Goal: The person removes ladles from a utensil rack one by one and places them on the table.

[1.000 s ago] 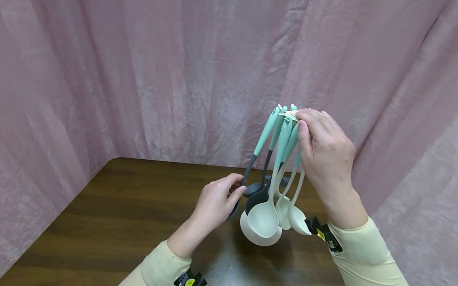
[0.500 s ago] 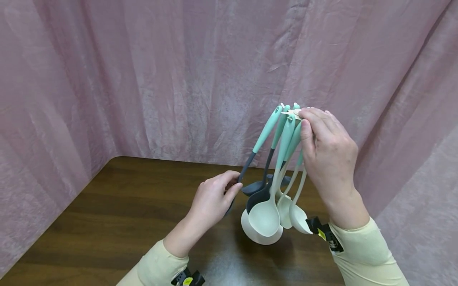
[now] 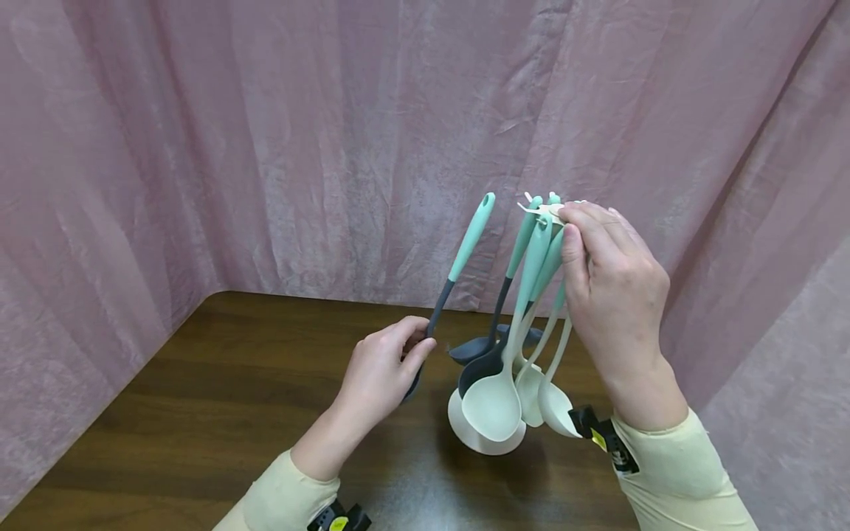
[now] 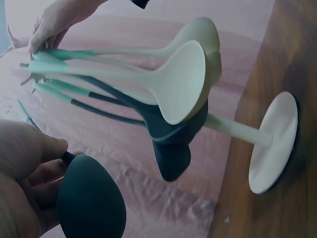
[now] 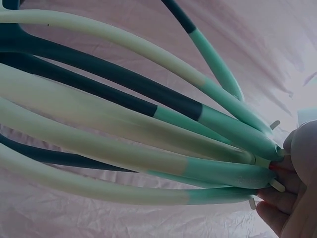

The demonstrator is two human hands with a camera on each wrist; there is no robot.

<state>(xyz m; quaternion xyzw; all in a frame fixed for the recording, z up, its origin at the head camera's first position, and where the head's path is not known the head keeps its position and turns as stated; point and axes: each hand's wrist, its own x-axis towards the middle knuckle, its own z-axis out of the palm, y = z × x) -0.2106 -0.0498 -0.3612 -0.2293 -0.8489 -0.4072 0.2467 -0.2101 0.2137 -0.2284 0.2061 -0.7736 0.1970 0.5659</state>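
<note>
Currently off the rack (image 4: 277,156), to its left and apart from it: a dark spoon (image 3: 460,265), tilted, mint handle uppermost and leaning toward the rack, head low and mostly hidden by the left hand (image 3: 378,372). Pinched there by the dark shaft, close above the head, between thumb and bent fingers, with barely any gap left. Smooth and oval at the head in the left wrist view. At the rack's top, the right hand (image 3: 617,276), thumb and fingers closed on the pale crown, some fingertips out of sight. Just left of that grip, pale hooks (image 3: 529,209), with mint handles hanging close by. Around the rack's post, a bunch of utensils: at the front a pale ladle (image 3: 491,408), partly covering the round base; toward the left, a dark ladle (image 3: 470,349); toward the right, a pale spoon (image 3: 558,407); others between, overlapping and hard to tell apart. Beneath the rack, a brown wooden table (image 3: 199,413). Behind the rack, a pink curtain (image 3: 332,147) in loose folds. Nearer than the rack, one on each side, pale yellow sleeves (image 3: 684,468), with black mounts (image 3: 600,435) at the wrists.
</note>
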